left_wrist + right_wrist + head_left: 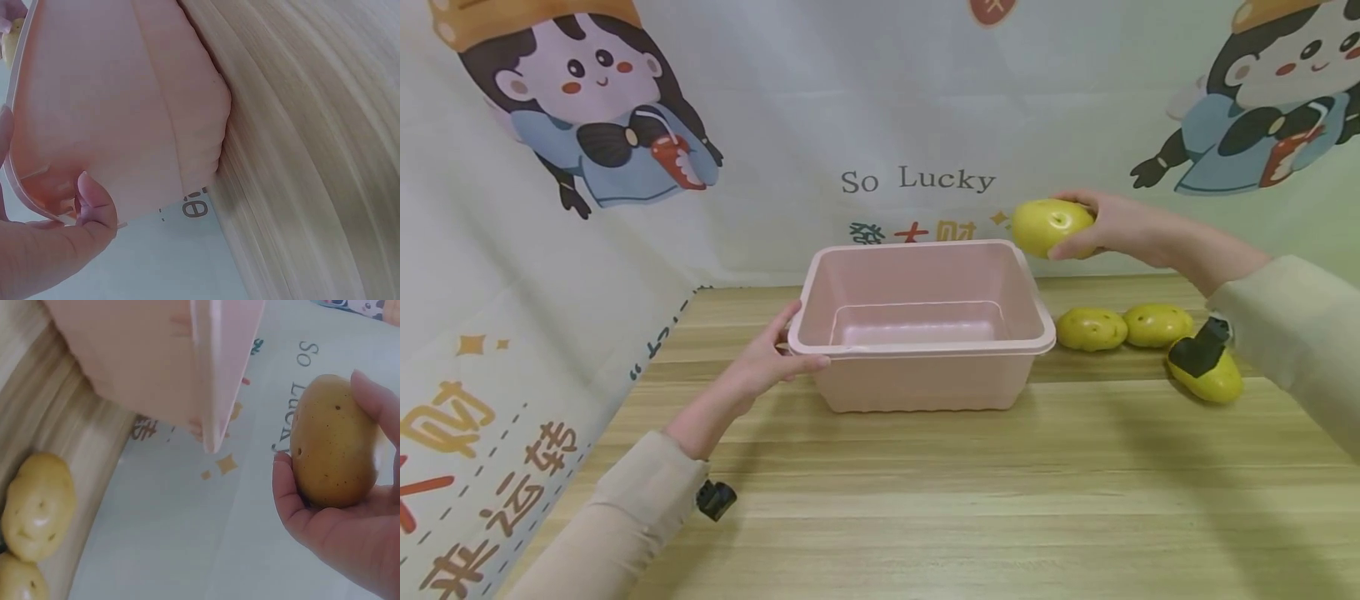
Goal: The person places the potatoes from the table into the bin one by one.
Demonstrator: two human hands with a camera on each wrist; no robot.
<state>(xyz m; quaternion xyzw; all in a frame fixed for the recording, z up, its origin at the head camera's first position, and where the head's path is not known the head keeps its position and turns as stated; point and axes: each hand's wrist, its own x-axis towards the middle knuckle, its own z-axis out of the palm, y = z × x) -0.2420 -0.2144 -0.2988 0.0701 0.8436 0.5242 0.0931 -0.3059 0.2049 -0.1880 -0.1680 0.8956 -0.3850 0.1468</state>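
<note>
A black wrist camera (pixel 1201 348) partly hides one potato (pixel 1212 379).

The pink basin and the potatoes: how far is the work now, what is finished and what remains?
Nothing looks finished: the pink basin is empty inside. In hand: the right hand holds one potato in the air beside the basin's right rim, and the left hand grips its left rim. Left: three potatoes lie on the wooden table right of the basin, one partly hidden by the wrist camera.
</note>
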